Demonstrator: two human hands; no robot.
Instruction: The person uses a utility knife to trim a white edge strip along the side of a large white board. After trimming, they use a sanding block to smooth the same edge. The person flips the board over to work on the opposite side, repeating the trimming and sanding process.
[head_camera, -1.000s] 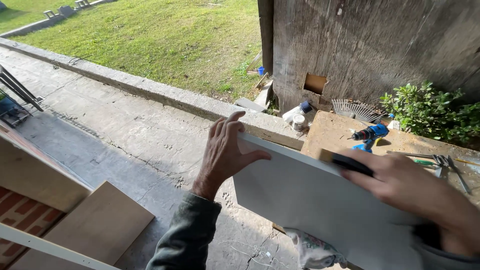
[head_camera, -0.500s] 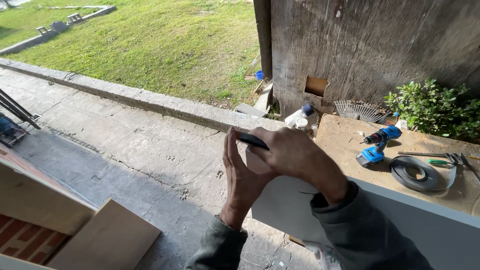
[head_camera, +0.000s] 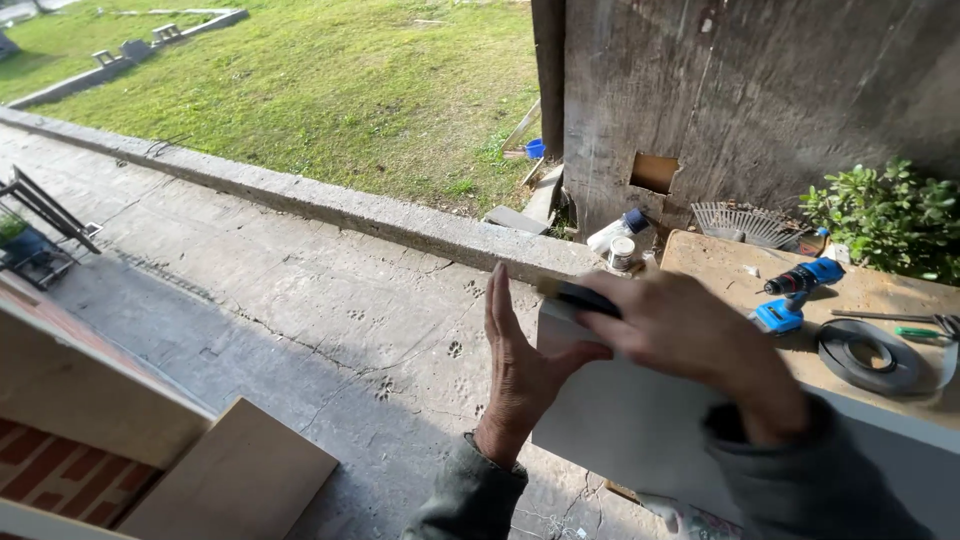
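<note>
My left hand (head_camera: 515, 365) is pressed flat, fingers up, against the left end of a white board (head_camera: 620, 420) that stands on edge in front of me. My right hand (head_camera: 690, 335) is closed around a dark, flat tool (head_camera: 580, 296) and holds it at the board's top left corner, right beside my left fingers. Both sleeves are dark grey-green. The lower part of the board is hidden behind my right arm.
A wooden worktop (head_camera: 880, 300) behind the board carries a blue cordless drill (head_camera: 795, 295), a black coiled roll (head_camera: 865, 355) and a screwdriver (head_camera: 915, 330). A concrete kerb (head_camera: 330, 205) edges the grass. A plywood sheet (head_camera: 235, 480) lies at lower left. Bottles (head_camera: 620, 235) stand by the weathered wall.
My right hand moved from the board's right part to its top left corner with the tool. My left hand stayed on the board's left end. The view shifted slightly.
</note>
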